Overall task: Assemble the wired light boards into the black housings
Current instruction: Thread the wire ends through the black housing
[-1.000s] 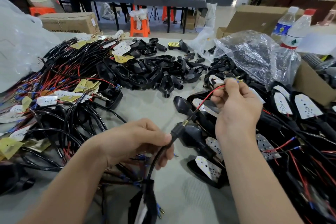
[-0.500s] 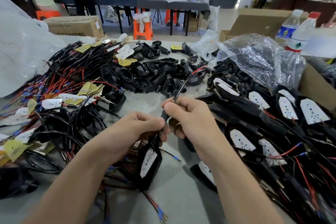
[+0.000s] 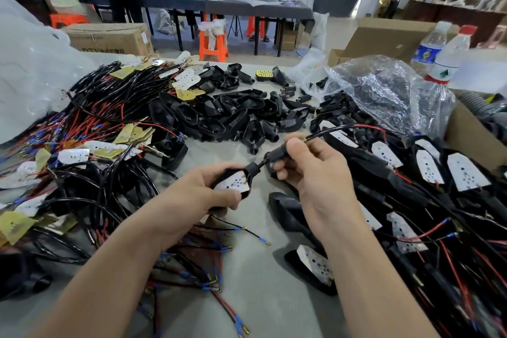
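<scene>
Black housing (image 3: 253, 169) got pulled up since a moment ago, now gripped in the left hand (image 3: 192, 200), light board (image 3: 233, 182) showing; its cable (image 3: 329, 131) is pinched in the right hand (image 3: 315, 173).

Bright even indoor light, soft shadows, wide-angle edge distortion.

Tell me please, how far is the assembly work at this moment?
Done: many finished units lie on the right, white boards seated in housings. In hand: the left hand grips a housing with its board in, and the right hand pinches its cable. Left: a pile of empty housings and loose wired boards.
</scene>
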Demonstrator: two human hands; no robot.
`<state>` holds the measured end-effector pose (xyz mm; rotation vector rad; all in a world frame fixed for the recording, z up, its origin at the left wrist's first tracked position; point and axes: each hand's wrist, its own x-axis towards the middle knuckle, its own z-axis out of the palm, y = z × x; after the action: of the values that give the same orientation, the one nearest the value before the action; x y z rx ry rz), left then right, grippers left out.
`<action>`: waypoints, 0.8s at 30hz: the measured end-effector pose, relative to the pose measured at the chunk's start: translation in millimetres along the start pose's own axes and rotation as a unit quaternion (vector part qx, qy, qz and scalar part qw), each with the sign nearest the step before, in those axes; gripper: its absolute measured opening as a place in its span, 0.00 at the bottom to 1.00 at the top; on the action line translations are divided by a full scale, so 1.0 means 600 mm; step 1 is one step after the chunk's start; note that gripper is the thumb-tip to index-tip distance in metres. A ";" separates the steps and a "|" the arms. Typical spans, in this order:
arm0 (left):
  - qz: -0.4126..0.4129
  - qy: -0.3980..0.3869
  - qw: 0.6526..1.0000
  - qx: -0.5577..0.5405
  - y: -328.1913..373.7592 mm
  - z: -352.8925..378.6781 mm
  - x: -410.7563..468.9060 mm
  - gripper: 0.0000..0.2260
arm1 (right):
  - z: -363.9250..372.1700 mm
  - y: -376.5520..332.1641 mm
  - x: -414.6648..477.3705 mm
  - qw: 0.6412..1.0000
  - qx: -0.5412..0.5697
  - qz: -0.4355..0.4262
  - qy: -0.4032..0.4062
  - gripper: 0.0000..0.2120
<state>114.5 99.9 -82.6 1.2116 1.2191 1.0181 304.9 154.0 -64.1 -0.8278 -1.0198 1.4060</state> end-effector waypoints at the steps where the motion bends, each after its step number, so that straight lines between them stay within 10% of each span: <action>1: 0.001 0.010 1.000 -0.004 -0.002 0.000 0.002 0.21 | -0.002 0.001 0.000 1.000 -0.007 0.008 -0.013 0.05; 24: -0.037 0.102 0.990 0.086 0.015 0.019 -0.005 0.12 | -0.028 -0.004 -0.009 0.973 -0.012 0.093 -0.212 0.26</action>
<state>126.3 96.4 -74.1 1.2055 1.5268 1.0158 321.9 150.3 -68.9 -0.6639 -1.3097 1.7822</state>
